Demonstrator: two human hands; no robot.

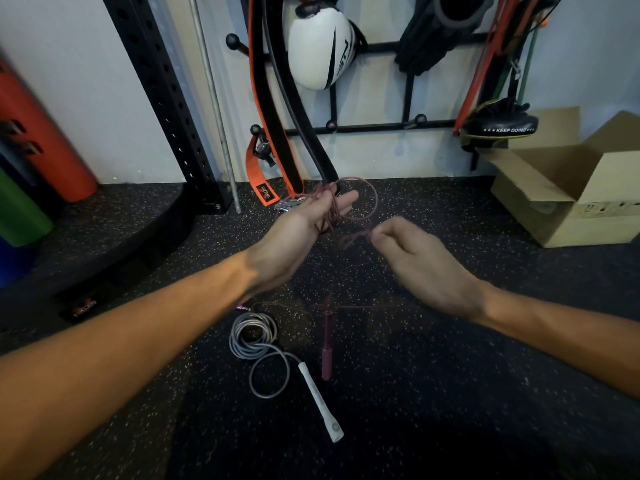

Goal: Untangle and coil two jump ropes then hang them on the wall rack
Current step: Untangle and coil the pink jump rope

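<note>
Two bare forearms are stretched forward from the lower edge of the view. Between them, on the black speckled rubber floor (450, 393), the grey cable jump rope (254, 336) is laid in loose rings with its white plastic handle (320, 400) pointing toward the camera — apparently set aside while the other rope is dealt with. The thin maroon jump rope (374, 199) is held up near the wall. Several turns are carried round the left hand (306, 221), whose fingers are held straight so that it can serve as a former for the coil. The cord is pinched in the curled fingertips of the right hand (419, 258), seemingly so that the next turn can be fed on taut. One purple handle (326, 351) lies on the floor beside the grey rope. The black pegged wall rack (374, 127) is mounted just ahead, with some pegs seen bare. "KEEP DOING" can be read in white on a black padded mitt (502, 128) hung at the rack's right end — the tag on the orange-and-black strap (266, 194) and the black lettering on the white boxing glove (318, 50) cannot be made out.
</note>
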